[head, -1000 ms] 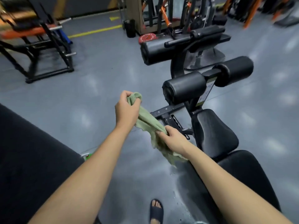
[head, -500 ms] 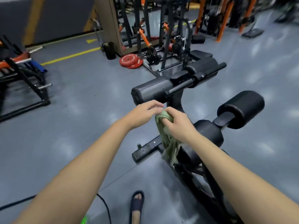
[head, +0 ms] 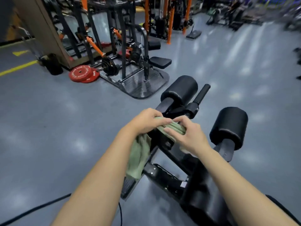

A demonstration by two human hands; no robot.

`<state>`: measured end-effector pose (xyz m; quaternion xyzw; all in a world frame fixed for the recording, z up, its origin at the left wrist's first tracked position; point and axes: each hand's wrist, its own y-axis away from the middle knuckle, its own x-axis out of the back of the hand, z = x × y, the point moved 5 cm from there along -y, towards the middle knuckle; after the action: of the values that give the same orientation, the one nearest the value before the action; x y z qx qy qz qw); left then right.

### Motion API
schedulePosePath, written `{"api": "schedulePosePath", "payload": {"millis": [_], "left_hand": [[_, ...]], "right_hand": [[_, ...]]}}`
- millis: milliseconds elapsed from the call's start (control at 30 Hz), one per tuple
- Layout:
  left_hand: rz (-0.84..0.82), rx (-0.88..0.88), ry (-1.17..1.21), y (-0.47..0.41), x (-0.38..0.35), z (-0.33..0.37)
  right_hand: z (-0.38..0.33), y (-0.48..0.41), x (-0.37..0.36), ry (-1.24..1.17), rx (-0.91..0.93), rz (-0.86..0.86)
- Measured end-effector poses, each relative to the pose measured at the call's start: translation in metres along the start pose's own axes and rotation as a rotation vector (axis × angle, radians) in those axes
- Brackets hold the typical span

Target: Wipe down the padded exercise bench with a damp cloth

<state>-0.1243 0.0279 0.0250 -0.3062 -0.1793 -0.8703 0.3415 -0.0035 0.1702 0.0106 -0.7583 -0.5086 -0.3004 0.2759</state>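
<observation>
Cloth [head: 140, 157]: pale green, bunched into ridges under fingers, draped over bench [head: 205, 203] crossbar between roller pads, loose end hanging down left side.
Left hand [head: 145, 122]: fingers [head: 162, 121] curled over cloth top, gripping it.
Right hand [head: 189, 136]: fingers [head: 180, 119] nearly straight, spread, pressing on bunched part; thumb along near edge.
Far roller pad [head: 180, 90] just beyond hands; second roller pad [head: 228, 126] to right.
Bench black, glossy.
Red weight plates [head: 79, 74] on grey floor [head: 65, 128], far left.
</observation>
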Motion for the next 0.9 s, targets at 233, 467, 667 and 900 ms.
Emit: {"api": "schedulePosePath", "payload": {"millis": [233, 467, 667, 900], "left_hand": [[0.121, -0.038, 0.212, -0.010, 0.019, -0.006], [-0.056, -0.124, 0.055, -0.015, -0.017, 0.002], [0.091, -0.191, -0.284, -0.016, -0.048, 0.009], [0.097, -0.127, -0.318, -0.013, -0.032, 0.038]], "right_hand": [[-0.011, -0.028, 0.034, 0.032, 0.318, 0.198], [0.008, -0.024, 0.061, 0.002, 0.222, 0.360], [0.034, 0.009, 0.020, -0.134, -0.049, 0.117], [0.053, 0.011, 0.025, -0.123, -0.152, -0.032]]}}
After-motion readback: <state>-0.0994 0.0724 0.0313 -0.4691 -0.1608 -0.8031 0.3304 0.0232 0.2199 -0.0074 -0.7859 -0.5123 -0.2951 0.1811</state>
